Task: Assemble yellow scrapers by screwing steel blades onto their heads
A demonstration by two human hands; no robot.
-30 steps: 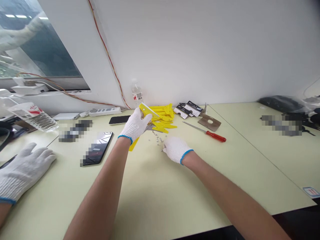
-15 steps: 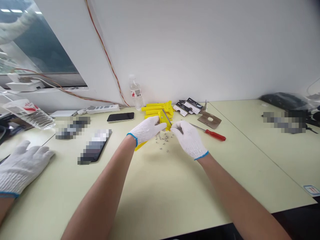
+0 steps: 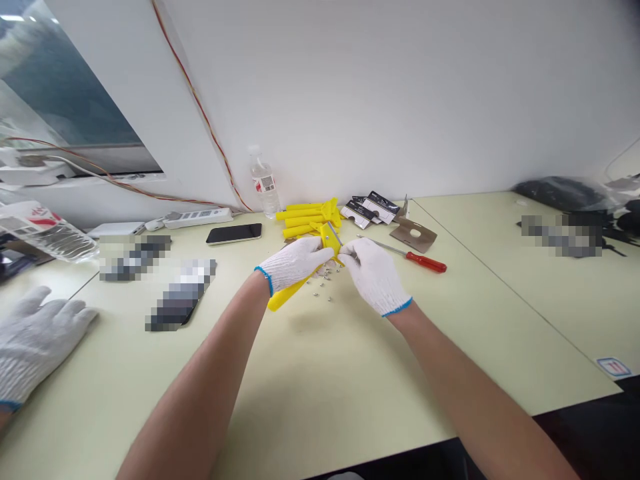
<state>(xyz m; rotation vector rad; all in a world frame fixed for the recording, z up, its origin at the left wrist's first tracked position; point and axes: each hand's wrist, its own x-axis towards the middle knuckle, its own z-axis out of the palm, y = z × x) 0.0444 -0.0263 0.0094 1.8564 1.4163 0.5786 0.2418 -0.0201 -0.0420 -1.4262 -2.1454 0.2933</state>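
The yellow scraper (image 3: 329, 235) is above the desk (image 3: 300, 387), toward its back edge, clamped in the left hand (image 3: 295, 265), seemingly steadied for the right hand (image 3: 374, 277), whose fingertips pinch together, contents hidden. Small metal pieces (image 3: 321, 285) lie handily below.

Plain white wall (image 3: 400, 87) at twelve o'clock; window (image 3: 75, 100) at ten, with bright strip lights (image 3: 13, 18) up top; pale yellow-green counter (image 3: 320, 387) at six, with a seam (image 3: 500, 280) from two to four.

1 head-worn view, facing forward and down, near the table (image 3: 320, 380)
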